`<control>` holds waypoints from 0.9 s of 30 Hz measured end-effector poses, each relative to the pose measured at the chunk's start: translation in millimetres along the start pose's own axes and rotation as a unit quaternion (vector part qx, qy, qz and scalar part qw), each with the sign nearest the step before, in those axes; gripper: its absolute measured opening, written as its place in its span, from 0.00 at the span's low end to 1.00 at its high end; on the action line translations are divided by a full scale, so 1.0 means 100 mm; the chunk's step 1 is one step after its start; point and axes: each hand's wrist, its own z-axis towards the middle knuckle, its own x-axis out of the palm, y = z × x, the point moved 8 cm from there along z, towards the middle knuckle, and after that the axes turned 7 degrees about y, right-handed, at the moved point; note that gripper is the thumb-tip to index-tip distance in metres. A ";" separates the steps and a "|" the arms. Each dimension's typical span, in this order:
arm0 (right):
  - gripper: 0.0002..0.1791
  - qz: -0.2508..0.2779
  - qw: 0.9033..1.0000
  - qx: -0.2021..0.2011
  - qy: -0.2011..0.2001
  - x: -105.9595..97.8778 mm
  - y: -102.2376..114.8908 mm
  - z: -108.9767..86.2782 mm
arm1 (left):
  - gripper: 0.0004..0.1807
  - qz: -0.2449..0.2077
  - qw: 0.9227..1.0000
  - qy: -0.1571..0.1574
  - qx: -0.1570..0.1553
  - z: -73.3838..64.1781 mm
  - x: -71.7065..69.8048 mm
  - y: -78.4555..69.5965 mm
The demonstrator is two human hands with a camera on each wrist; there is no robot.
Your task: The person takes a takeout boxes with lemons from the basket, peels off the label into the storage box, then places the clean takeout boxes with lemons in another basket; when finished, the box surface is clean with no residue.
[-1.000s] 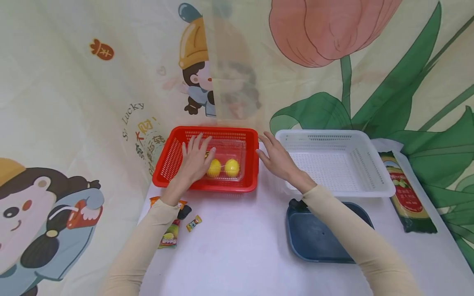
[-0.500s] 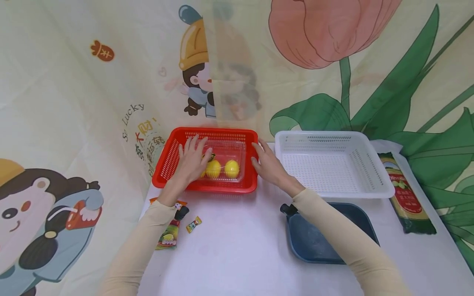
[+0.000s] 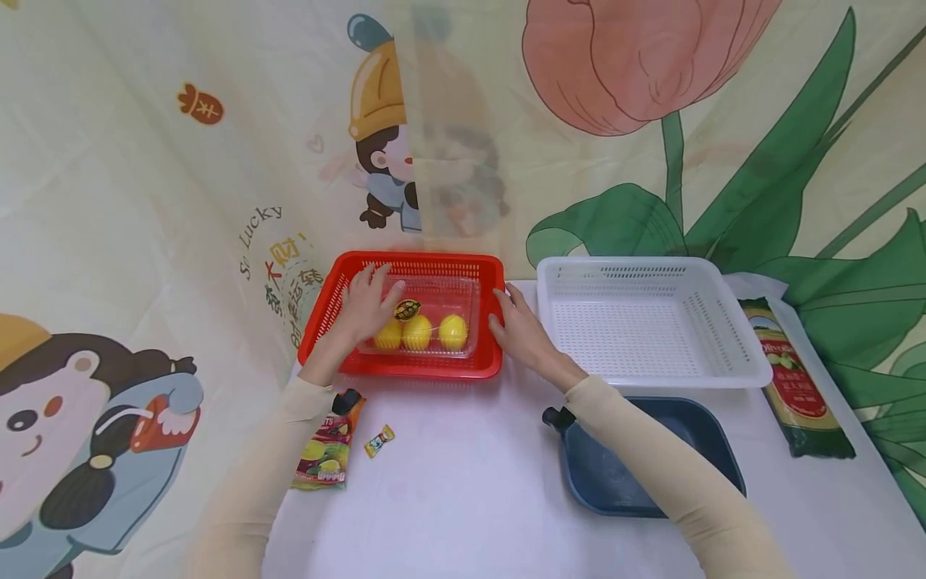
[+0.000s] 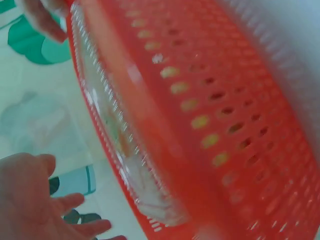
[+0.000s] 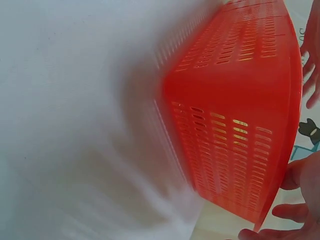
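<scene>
Inside the red basket (image 3: 412, 371) lies a clear plastic box (image 3: 441, 291) with a dark oval label (image 3: 407, 310) and three yellow, lemon-like rounded things (image 3: 452, 332) in it. Over the basket's left part my left hand (image 3: 365, 305) hovers with its fingers spread, holding nothing. The left wrist view shows these fingers (image 4: 70, 200) loose beside the rim. My right hand (image 3: 528, 331) is at the basket's right side, its fingers extended. In the right wrist view the right thumb (image 5: 292, 176) is right at the rim, with the other fingers loosely bent around its edge.
A white basket (image 3: 654, 379) stands right of the red one. In front of it, partly under my right sleeve, is a dark blue tray (image 3: 593, 490). A pasta packet (image 3: 799, 382) lies at the far right. A colourful snack bag (image 3: 329, 454) and small wrapped candy (image 3: 379, 441) lie at the left.
My left hand has moved left, uncovering the label and the leftmost yellow thing. My right hand has come left and slightly down to the red basket's right rim.
</scene>
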 end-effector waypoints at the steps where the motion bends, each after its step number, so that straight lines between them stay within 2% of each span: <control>1: 0.35 0.002 1.000 0.003 0.003 0.01 -0.01 -0.01 | 0.38 -0.008 1.000 0.009 -0.006 0.02 -0.01 0.02; 7: 0.36 0.011 1.000 0.011 0.004 0.02 -0.04 -0.02 | 0.43 -0.078 0.993 0.079 -0.030 0.12 -0.08 0.10; 12: 0.36 0.010 1.000 0.017 0.001 0.03 -0.07 -0.02 | 0.48 -0.116 0.983 0.124 -0.075 0.19 -0.07 0.24; 18: 0.36 0.014 1.000 0.019 0.006 0.04 -0.08 -0.01 | 0.53 -0.206 0.951 0.182 -0.143 0.19 0.04 0.46; 21: 0.36 0.012 1.000 0.016 0.005 0.04 -0.08 -0.01 | 0.50 -0.216 0.942 0.203 -0.159 0.19 0.07 0.51; 24: 0.35 0.011 1.000 0.012 0.002 0.05 -0.08 -0.01 | 0.44 -0.247 0.925 0.234 -0.167 0.20 0.10 0.52; 27: 0.34 0.004 1.000 0.006 -0.004 0.05 -0.07 -0.01 | 0.42 -0.302 0.894 0.275 -0.183 0.18 0.13 0.50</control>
